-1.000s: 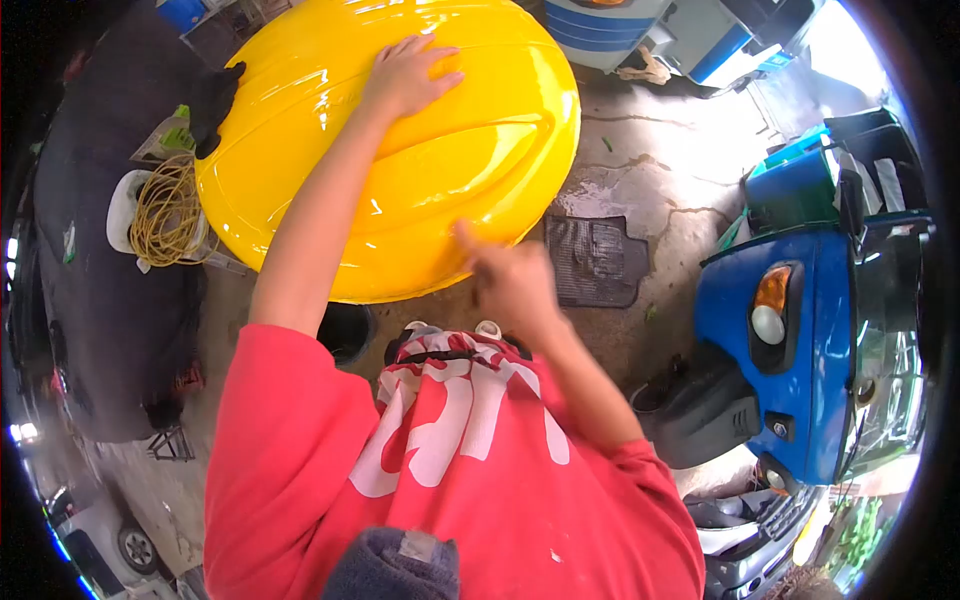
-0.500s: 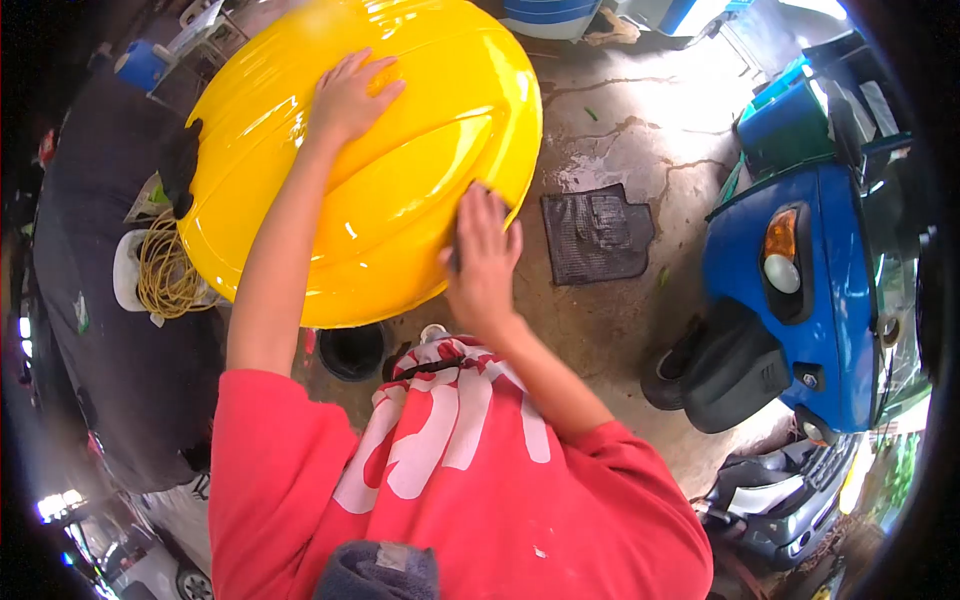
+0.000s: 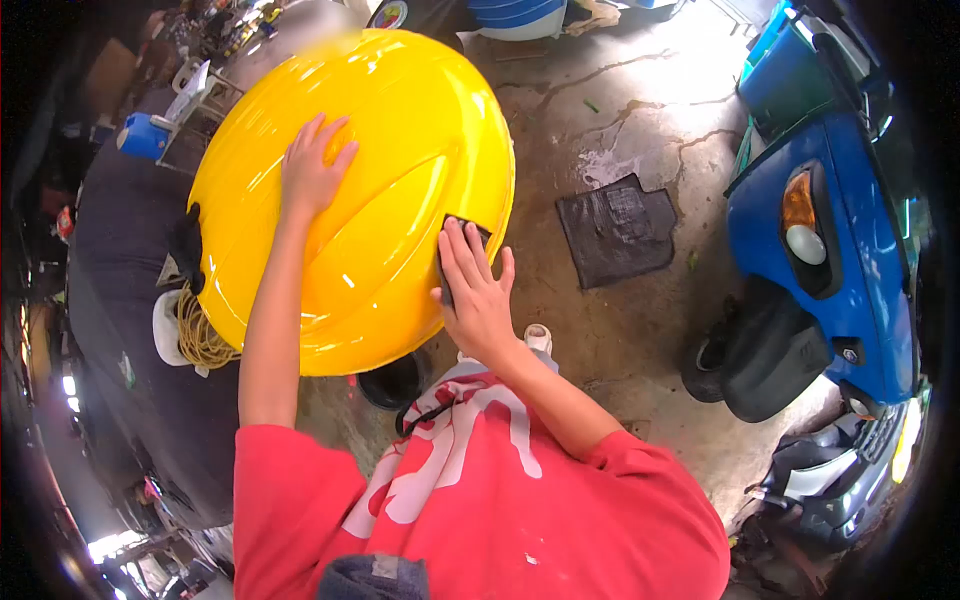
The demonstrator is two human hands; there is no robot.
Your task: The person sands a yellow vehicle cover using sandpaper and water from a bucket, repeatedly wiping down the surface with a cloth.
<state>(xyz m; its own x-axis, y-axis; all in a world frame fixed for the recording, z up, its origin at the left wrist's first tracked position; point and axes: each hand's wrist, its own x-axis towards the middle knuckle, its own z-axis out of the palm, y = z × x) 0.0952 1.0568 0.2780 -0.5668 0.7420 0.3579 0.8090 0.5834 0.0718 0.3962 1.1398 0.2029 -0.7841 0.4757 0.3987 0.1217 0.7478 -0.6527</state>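
Observation:
A large, glossy yellow curved panel (image 3: 390, 140) with moulded ridges fills the upper left of the head view. My left hand (image 3: 313, 170) lies on its upper middle with the fingers spread, holding nothing. Near the panel's right edge, my right hand (image 3: 477, 290) presses a flat black pad (image 3: 447, 285) against the yellow surface. Its fingers lie over the pad, whose dark edges show around them. What holds the panel up from below is hidden.
A black floor mat (image 3: 618, 235) lies on the cracked concrete to the right. Beyond it stands a blue vehicle (image 3: 850, 210) with an orange-and-white lamp. Dark cloth (image 3: 130, 290) covers something at left, beside a coiled yellow cord (image 3: 200, 335). A black bucket (image 3: 395, 380) sits under the panel.
The view has shifted, so the panel appears lower and slightly left. My left hand has slid a little toward me on it. More of the black pad under my right hand now shows.

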